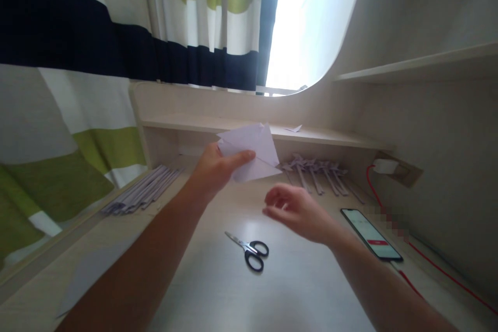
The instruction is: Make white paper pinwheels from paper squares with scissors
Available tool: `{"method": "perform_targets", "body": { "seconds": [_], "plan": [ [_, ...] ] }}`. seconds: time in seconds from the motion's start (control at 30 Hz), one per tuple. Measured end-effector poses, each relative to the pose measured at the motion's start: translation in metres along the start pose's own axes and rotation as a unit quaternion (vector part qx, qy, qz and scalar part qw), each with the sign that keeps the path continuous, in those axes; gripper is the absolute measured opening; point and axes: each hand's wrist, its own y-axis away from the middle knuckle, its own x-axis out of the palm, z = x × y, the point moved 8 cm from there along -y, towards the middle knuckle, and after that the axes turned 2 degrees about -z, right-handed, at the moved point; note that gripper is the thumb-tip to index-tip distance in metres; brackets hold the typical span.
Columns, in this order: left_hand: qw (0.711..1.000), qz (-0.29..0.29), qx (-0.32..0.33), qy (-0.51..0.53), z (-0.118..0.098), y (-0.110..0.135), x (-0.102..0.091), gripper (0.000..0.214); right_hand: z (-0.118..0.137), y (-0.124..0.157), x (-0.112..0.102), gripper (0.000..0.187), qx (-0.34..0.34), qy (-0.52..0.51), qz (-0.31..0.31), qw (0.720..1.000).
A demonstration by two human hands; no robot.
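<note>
Pinched between the thumb and fingers of my left hand (218, 168) is a piece of white paper (252, 148), cut and partly folded with pointed corners, raised above the desk. Just below and to the right of it, my right hand (291, 210) hovers with loosely curled fingers. A small gap shows between its thumb and fingertips, and I see nothing held there. Black-handled scissors (251, 250) lie on the desk below both hands, their blades pointing to the upper left.
Paper sticks (143, 192) lie in a bundle at the left. Several paper pinwheels (319, 168) rest under the shelf (330, 137), which carries a paper scrap (294, 128). A phone (371, 234) and red cable (447, 264) are at right; a white sheet (93, 270) lies beneath my left forearm.
</note>
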Motion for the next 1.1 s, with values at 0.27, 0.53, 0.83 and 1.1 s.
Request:
{"method": "perform_targets", "body": {
  "seconds": [0.27, 0.53, 0.83, 1.1],
  "plan": [
    [0.998, -0.002, 0.029, 0.056, -0.018, 0.0, -0.01, 0.039, -0.048, 0.004, 0.089, 0.026, 0.103, 0.233, 0.201, 0.946],
    [0.998, -0.006, 0.02, 0.061, -0.02, -0.001, -0.01, 0.036, -0.054, 0.008, 0.079, 0.027, 0.135, 0.312, 0.242, 0.909],
    [0.996, 0.03, -0.024, 0.077, -0.025, 0.007, 0.005, 0.031, -0.064, 0.005, 0.063, 0.025, 0.134, 0.288, 0.257, 0.912],
    [0.996, 0.032, -0.016, 0.082, -0.034, 0.013, 0.006, 0.03, -0.063, -0.017, -0.006, 0.041, 0.096, 0.157, 0.108, 0.977]
  ]
}}
